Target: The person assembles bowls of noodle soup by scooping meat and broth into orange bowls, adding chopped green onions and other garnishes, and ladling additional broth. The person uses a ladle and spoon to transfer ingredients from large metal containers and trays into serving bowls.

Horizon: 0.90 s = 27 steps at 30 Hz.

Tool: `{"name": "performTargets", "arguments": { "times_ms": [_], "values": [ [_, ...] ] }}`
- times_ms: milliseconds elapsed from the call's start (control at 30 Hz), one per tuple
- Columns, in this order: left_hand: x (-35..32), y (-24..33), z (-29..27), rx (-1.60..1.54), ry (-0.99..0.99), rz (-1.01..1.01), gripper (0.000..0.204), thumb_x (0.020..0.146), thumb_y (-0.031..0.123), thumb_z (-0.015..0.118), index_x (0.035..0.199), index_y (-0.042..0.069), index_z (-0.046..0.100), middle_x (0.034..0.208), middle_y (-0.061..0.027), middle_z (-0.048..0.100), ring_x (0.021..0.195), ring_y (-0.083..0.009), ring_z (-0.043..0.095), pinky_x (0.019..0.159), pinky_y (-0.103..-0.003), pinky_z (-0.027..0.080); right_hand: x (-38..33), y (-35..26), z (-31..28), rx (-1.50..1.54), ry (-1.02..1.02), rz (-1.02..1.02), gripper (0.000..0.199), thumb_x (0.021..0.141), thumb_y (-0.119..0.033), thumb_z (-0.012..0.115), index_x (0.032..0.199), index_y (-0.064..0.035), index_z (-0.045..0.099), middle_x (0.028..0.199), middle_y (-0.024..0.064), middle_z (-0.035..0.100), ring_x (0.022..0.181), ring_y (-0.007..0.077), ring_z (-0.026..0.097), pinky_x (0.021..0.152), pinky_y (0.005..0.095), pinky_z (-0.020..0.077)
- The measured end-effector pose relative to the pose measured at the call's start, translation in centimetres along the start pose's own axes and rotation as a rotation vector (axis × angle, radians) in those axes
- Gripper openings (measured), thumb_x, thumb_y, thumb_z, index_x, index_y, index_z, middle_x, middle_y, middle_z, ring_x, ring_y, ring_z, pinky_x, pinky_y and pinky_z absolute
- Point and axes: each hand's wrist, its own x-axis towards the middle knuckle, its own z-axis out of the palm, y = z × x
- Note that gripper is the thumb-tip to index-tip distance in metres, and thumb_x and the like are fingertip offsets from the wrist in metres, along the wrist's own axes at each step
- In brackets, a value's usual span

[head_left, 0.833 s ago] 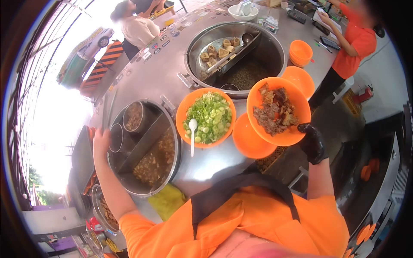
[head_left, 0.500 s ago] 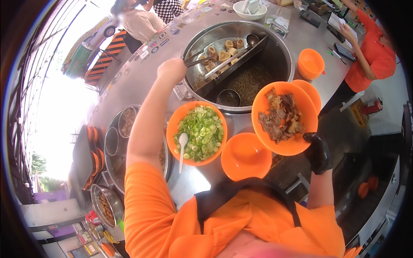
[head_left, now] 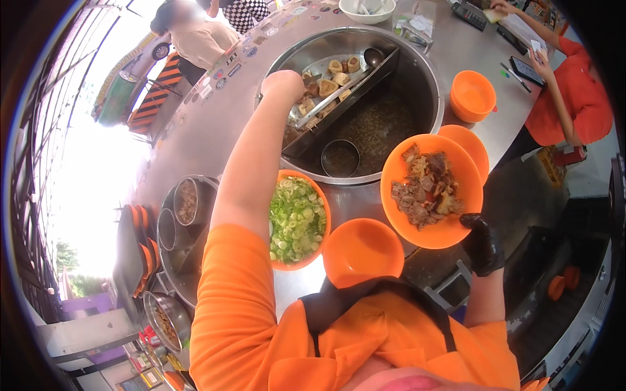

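My right hand [head_left: 483, 246], in a black glove, grips the lower right rim of an orange bowl [head_left: 394, 218] holding chopped cooked meat [head_left: 427, 189]. My bare left hand [head_left: 282, 86] is closed in a fist over the left rim of a large round metal pot [head_left: 438, 124]. It holds a thin dark utensil, mostly hidden now. A metal divider splits the pot: marrow bones [head_left: 328, 88] and a ladle [head_left: 373, 57] lie on one side, dark broth [head_left: 385, 120] with a round dipper [head_left: 340, 158] on the other. Below my left forearm sits an orange bowl of sliced scallions [head_left: 298, 225].
An orange bowl [head_left: 362, 251] stands near my chest; stacked orange bowls [head_left: 473, 96] stand right of the pot. A second round pot with inserts [head_left: 187, 201] is at left. A person in red [head_left: 567, 98] handles a phone at right; a white bowl [head_left: 367, 11] is at the back.
My left hand has moved forward and right, further over the pot, and its forearm now covers part of the scallion bowl. The meat bowl stays in my right hand, slightly lower in view.
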Motion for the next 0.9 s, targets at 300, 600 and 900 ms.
{"name": "performTargets", "arguments": {
  "times_ms": [300, 600, 900],
  "values": [
    [1.9, -1.3, 2.5, -0.102, 0.022, -0.106, 0.029, 0.084, 0.013, 0.053, 0.107, 0.008, 0.070, 0.115, -0.0170, 0.066, 0.106, -0.0315, 0.064, 0.087, -0.041, 0.052, -0.2, -3.3, 9.0, -0.187, -0.125, -0.085, 0.039, 0.079, -0.007, 0.063, 0.116, 0.0014, 0.057, 0.109, 0.0101, 0.062, 0.100, 0.0215, 0.060, 0.088, 0.0365, 0.0480],
    [2.4, -2.3, 2.5, -0.118, 0.134, -0.110, 0.027, 0.085, 0.011, 0.052, 0.103, 0.006, 0.071, 0.110, -0.0172, 0.067, 0.103, -0.0322, 0.065, 0.084, -0.040, 0.053, 0.5, -3.8, 10.2, 0.012, -0.020, 0.061, 0.057, 0.074, -0.005, 0.063, 0.129, 0.0016, 0.049, 0.118, 0.0104, 0.059, 0.110, 0.0240, 0.056, 0.098, 0.0356, 0.0426],
    [3.2, -2.0, 3.3, -0.057, 0.147, -0.050, 0.025, 0.083, 0.011, 0.053, 0.099, 0.006, 0.072, 0.106, -0.0173, 0.068, 0.099, -0.0323, 0.066, 0.081, -0.041, 0.054, 0.5, -3.7, 9.7, 0.019, -0.020, 0.059, 0.056, 0.077, -0.005, 0.062, 0.131, 0.0015, 0.047, 0.119, 0.0112, 0.058, 0.109, 0.0242, 0.057, 0.097, 0.0372, 0.0446]
  ]
}}
